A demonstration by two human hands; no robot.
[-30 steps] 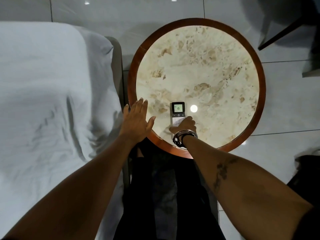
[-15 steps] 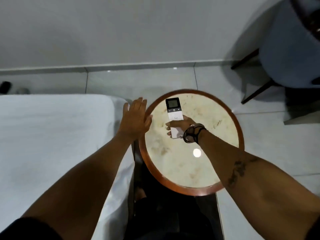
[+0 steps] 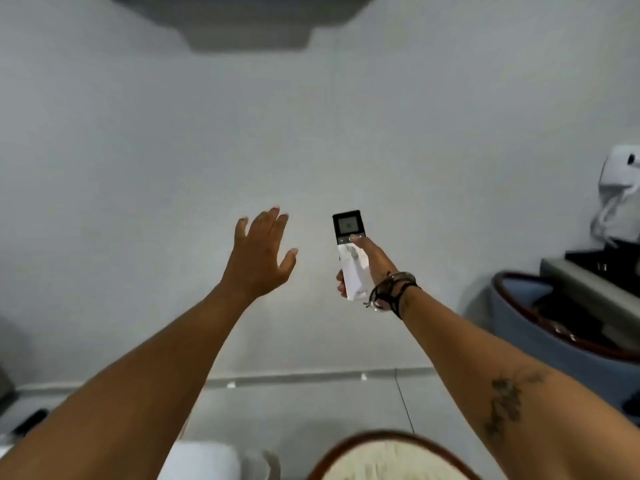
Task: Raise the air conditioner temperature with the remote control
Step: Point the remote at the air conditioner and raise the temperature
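My right hand holds a white remote control upright in front of the wall, its dark screen end pointing up. My thumb rests on the buttons just below the screen. High on the wall, at the frame's top edge, hangs the air conditioner, only its lower part visible. My left hand is raised beside the remote, palm forward, fingers spread, holding nothing.
The round marble table with a wooden rim shows at the bottom edge. A blue armchair stands at the right, with a white bag above it. White bedding lies at the bottom left.
My right hand has lifted the remote from the table and raised it toward the wall. My view has tilted up from the table to the wall. My left hand rose as well.
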